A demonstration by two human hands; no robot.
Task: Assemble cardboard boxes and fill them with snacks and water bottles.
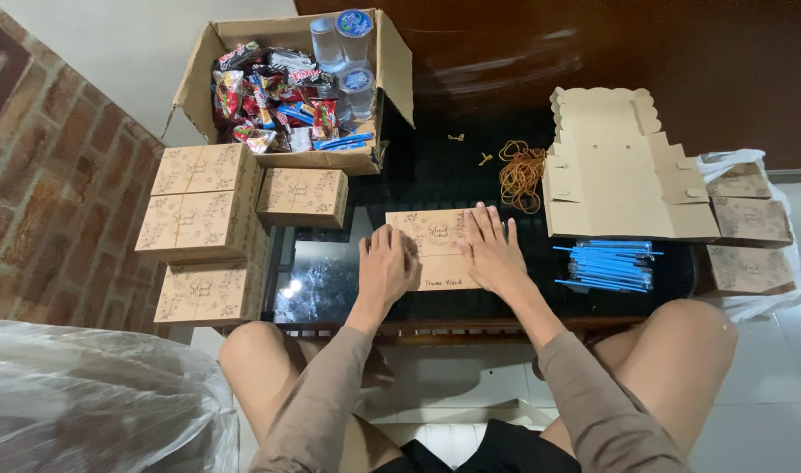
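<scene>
Head view, L to R. Far L, bottom: crumpled clear plastic sheet beside a brick wall. L of the worktop: stack of closed printed kraft boxes, w/ one more closed box just R of the stack, on the worktop edge. Behind them: open cardboard carton holding mixed snack packets and sealed water cups. Centre: flat printed kraft box blank lies on the dark glass worktop. Left hand rests on its L edge, fingers curled, nothing gripped. Right hand lies flat on its R part, fingers spread wide, palm down, pressing, nothing gripped. Behind R hand: heap of rubber bands, a few loose ones nearby. R: unfolded plain box blank, inner side up, scalloped flaps. Just in front of it: bundle of blue straws. Far R: more closed printed boxes in a white plastic bag. Bottom: the person's bare knees, either side of the forearms.
</scene>
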